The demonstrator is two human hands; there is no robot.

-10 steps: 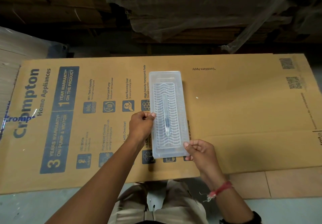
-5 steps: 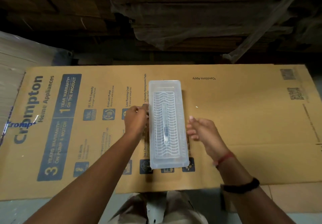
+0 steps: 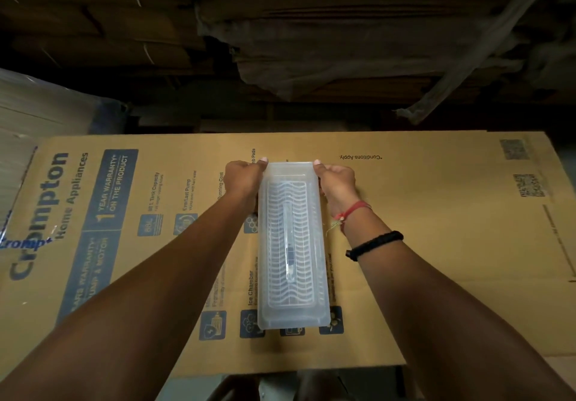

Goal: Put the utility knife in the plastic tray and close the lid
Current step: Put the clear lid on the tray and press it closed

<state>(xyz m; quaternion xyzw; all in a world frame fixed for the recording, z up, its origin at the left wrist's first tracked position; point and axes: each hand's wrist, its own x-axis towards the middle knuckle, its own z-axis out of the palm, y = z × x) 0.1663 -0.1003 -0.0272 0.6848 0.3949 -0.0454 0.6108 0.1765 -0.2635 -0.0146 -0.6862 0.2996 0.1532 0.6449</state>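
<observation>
Between the two sets of fingers sits the plastic tray [image 3: 293, 244] (lid [image 3: 291, 313] on), lying on the cardboard [image 3: 436, 244]. The left hand [image 3: 244, 179] and right hand [image 3: 336, 179] each clasp a far corner. The knife [image 3: 289, 244] lies inside, nearer than the fingertips.

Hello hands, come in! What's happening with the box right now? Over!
Left hand and right hand grip the tray's far corners. Lid on, utility knife inside. Nothing in the way.

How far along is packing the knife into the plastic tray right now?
Done: the utility knife lies inside the plastic tray, under the lid. In hand: left hand and right hand grip the tray's far corners. Left: confirming the lid has seated; the picture cannot show it.
</observation>
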